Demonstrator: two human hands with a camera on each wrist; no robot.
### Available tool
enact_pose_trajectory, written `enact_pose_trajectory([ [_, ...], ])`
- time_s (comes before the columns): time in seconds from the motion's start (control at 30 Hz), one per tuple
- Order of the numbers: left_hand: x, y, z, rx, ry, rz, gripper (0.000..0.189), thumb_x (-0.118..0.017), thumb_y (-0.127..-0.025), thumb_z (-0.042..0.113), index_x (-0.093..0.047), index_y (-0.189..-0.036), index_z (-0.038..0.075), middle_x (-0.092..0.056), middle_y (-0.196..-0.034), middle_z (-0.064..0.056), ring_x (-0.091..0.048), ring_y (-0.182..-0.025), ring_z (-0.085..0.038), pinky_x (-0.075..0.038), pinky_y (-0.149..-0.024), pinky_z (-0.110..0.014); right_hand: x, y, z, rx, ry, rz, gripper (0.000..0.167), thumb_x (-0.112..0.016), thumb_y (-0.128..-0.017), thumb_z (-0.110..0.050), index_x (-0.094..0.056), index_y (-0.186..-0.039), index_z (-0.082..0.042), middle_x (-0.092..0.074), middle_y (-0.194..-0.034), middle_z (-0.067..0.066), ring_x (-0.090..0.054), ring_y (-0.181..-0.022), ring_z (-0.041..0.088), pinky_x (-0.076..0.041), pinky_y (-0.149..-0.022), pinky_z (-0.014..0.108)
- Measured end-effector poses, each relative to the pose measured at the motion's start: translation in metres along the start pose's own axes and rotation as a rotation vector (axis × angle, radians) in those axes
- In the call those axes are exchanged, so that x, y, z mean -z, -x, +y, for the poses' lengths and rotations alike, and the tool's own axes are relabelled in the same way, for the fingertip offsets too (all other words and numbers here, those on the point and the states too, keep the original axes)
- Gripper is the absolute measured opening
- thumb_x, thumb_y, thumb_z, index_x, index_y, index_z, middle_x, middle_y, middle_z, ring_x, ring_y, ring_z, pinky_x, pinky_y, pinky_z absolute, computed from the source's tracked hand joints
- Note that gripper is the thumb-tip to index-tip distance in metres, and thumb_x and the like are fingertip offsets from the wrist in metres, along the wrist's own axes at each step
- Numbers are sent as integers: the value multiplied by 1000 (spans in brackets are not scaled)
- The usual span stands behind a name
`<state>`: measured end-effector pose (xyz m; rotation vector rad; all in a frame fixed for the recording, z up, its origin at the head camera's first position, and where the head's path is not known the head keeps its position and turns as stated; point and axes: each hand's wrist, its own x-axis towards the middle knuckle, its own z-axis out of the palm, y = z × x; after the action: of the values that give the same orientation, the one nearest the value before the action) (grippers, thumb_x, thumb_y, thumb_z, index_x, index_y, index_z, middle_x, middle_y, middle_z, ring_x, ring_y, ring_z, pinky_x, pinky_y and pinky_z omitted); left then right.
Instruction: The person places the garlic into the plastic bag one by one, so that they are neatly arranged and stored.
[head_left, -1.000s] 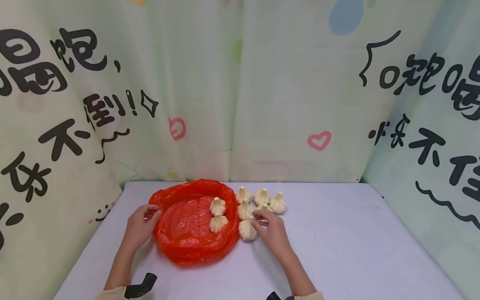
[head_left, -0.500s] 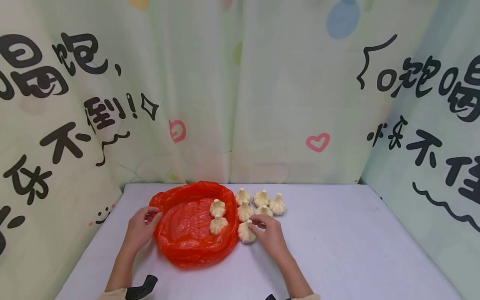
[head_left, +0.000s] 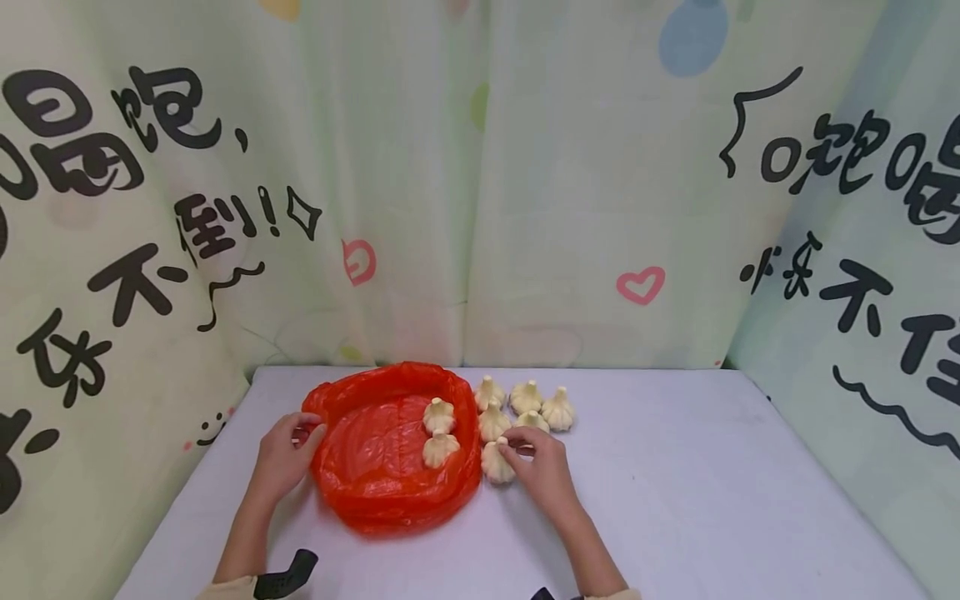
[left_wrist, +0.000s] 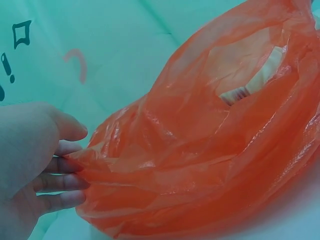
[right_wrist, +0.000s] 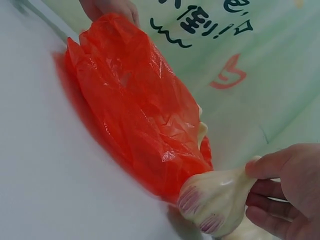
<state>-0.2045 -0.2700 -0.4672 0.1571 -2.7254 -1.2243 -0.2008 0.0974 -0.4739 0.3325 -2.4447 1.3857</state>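
A red plastic bag (head_left: 375, 500) stands with its mouth wide and its rim rolled down, two garlic bulbs (head_left: 440, 450) inside at its right. Against its outer right side sits another garlic bulb (right_wrist: 212, 200); my right hand (head_left: 540, 462) pinches that bulb's stem between thumb and fingers. At the opposite side my left hand (head_left: 288, 450) touches the bag's outer wall. In the left wrist view its fingers (left_wrist: 62, 182) lie loosely along the film, with the thumb apart from it. Part of the pinched bulb is hidden by my right fingers in the head view.
Several more garlic bulbs (head_left: 557, 408) cluster right of the bag, behind my right hand. The white table (head_left: 675, 492) extends to the right. A printed curtain (head_left: 562, 208) borders its back and sides.
My right hand has drawn slightly toward me and its fingertips have closed on the stem of the front garlic bulb. The left hand and the bag stay in place.
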Motion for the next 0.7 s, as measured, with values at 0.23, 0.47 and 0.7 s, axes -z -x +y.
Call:
enact_pose_trajectory([
  [0.23,-1,1,1,18,-1,-5,35,-55,-98,26,-54,-126,4,-55,-121,-18,-52,-110,-30,-54,-92,-45,2,0,-2,4,-38,26,13,-74,-81,-2,-72,-94,-5,-71,-88,4,-69,-84,21,-59,-75,28],
  [0.47,0,2,1,16,-6,-10,36,-55,-98,25,-53,-127,3,-54,-122,-19,-52,-109,-31,-55,-91,-45,1,1,-1,-20,-56,24,14,-74,-81,-2,-72,-95,-5,-71,-89,6,-69,-86,22,-59,-75,27],
  [0.7,-3,1,0,13,-10,-17,36,-54,-98,25,-53,-127,3,-55,-120,-18,-52,-108,-29,-55,-90,-43,2,0,1,9,-71,53,14,-75,-80,-1,-72,-93,-6,-71,-88,4,-68,-84,20,-59,-75,27],
])
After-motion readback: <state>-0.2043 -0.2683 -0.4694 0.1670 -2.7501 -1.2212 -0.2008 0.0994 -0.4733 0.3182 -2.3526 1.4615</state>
